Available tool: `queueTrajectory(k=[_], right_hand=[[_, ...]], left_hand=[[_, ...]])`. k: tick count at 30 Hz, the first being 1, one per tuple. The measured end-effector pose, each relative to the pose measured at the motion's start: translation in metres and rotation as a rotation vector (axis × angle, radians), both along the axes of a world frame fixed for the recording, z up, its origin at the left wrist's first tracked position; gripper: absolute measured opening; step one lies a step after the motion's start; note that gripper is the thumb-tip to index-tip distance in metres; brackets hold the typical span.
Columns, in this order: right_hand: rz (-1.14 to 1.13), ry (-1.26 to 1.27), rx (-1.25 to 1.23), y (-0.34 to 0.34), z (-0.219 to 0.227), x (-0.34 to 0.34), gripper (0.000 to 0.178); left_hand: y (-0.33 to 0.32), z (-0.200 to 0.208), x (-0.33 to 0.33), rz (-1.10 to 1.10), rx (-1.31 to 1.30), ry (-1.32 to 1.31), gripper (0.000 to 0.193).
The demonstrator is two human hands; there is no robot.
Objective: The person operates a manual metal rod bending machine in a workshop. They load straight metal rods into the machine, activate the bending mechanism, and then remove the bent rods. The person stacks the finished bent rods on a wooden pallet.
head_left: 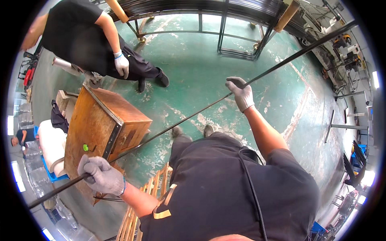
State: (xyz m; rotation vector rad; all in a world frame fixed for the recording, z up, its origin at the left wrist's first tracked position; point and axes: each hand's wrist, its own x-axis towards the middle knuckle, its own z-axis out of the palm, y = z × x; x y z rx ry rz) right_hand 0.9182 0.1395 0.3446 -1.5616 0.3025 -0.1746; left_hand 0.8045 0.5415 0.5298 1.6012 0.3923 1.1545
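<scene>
A long, thin black bar (pixel 301 53) runs slantwise across the view, from the lower left to the upper right, in front of my body. Near its lower-left part, my left hand (pixel 100 174), in a grey knit glove, is closed around it. My right hand (pixel 242 95), gloved alike, grips the same bar farther along, with its fingers curled at the bar and my arm stretched forward. Between the two hands the bar passes close above the corner of a brown wooden cabinet (pixel 86 128); I cannot tell whether they touch.
A co-worker in dark clothes, with a gloved hand (pixel 122 65) hanging down, stands beyond the cabinet. A small green object (pixel 85 147) is on the cabinet. Wooden slats (pixel 155 185) stand beside me at left. A rack (pixel 177 9) of long black bars spans the far side; machines line the right.
</scene>
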Motion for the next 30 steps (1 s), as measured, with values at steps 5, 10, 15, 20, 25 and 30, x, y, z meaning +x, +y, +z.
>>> queueTrajectory(k=[5, 10, 15, 20, 25, 30], right_hand=[[-0.234, -0.044, 0.435, -0.021, 0.015, 0.005, 0.029], [-0.484, -0.081, 0.527, -0.046, 0.019, 0.048, 0.036], [-0.526, -0.064, 0.501, -0.069, -0.019, 0.095, 0.034], [-0.505, -0.009, 0.344, -0.09, -0.041, 0.159, 0.035], [-0.394, 0.14, 0.104, -0.112, -0.082, 0.201, 0.035], [-0.243, 0.159, 0.052, -0.157, -0.088, 0.248, 0.035]], left_hand=[[-0.026, 0.013, 0.024, -0.354, 0.01, 0.157, 0.021], [-0.041, 0.014, 0.063, -0.635, 0.193, 0.273, 0.026], [-0.078, -0.004, 0.121, -0.659, 0.053, 0.39, 0.021], [-0.104, -0.035, 0.167, -0.663, -0.106, 0.543, 0.013], [-0.132, -0.105, 0.198, -0.664, -0.029, 0.706, 0.017], [-0.157, -0.123, 0.22, -0.35, -0.11, 0.642, 0.025]])
